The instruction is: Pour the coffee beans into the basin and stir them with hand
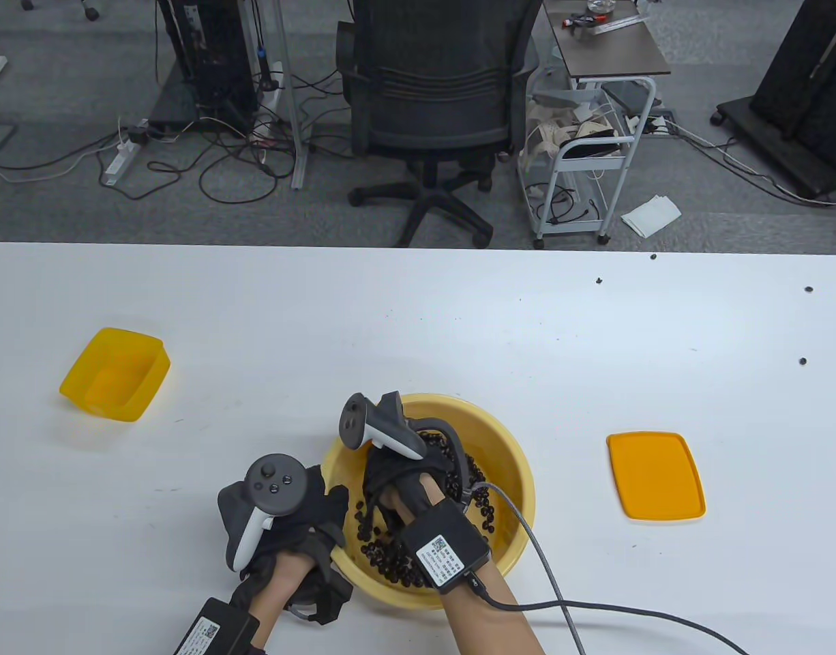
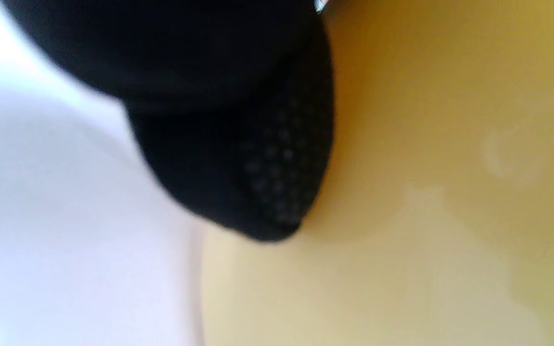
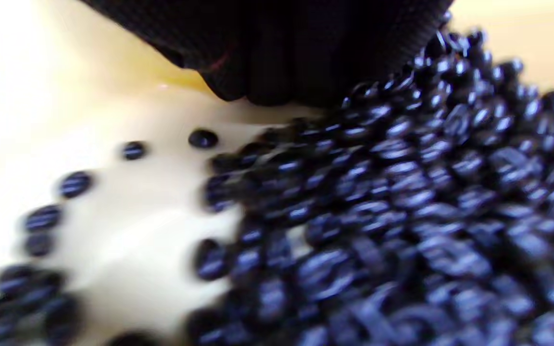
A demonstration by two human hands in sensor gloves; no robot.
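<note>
A round yellow basin [image 1: 510,450] sits near the table's front edge, with dark coffee beans [image 1: 391,561] spread over its floor. My left hand [image 1: 331,508] grips the basin's left rim. In the left wrist view one gloved finger [image 2: 258,168] lies against the basin's wall [image 2: 426,192], just above the white table. My right hand [image 1: 391,486] is down inside the basin among the beans. In the right wrist view its gloved fingertips [image 3: 277,72] touch the pale basin floor [image 3: 128,226] at the edge of the bean pile [image 3: 378,216]. It holds nothing.
A small yellow container [image 1: 116,374] stands with nothing in it at the left. An orange lid [image 1: 655,475] lies flat to the right of the basin. A few stray beans [image 1: 802,360] dot the far right of the table. A cable [image 1: 595,606] trails from my right wrist.
</note>
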